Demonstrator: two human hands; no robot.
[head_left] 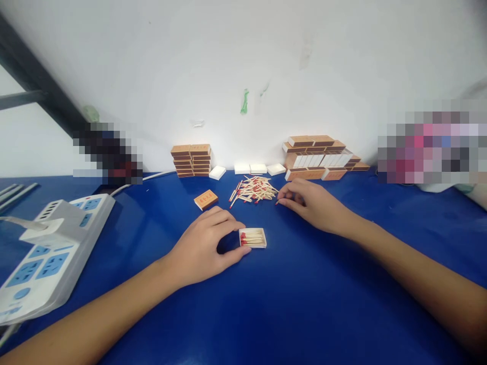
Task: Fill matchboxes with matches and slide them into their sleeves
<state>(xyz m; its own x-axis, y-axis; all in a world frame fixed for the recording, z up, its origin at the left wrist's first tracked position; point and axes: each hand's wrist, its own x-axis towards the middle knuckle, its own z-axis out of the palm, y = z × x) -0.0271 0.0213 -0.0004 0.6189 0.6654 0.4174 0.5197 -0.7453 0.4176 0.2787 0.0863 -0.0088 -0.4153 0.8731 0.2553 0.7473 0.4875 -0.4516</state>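
My left hand [207, 243] grips the left end of a small white matchbox tray [258, 247] between thumb and forefinger. Several red-tipped matches [253, 237] lie side by side in the tray, heads to the left. At the right edge of a loose heap of matches [256, 189], my right hand [306, 203] has thumb and forefinger pinched together on a match [277, 203], of which only a bit by the fingertips shows. An orange matchbox sleeve [206, 199] lies on the blue table just beyond my left hand.
Stacked matchboxes [190, 161] stand against the wall on the left, with a larger stack [314, 161] on the right. White trays [258, 169] lie between them. A power strip [57, 263] with a plugged-in adapter takes up the left side of the blue table [266, 309].
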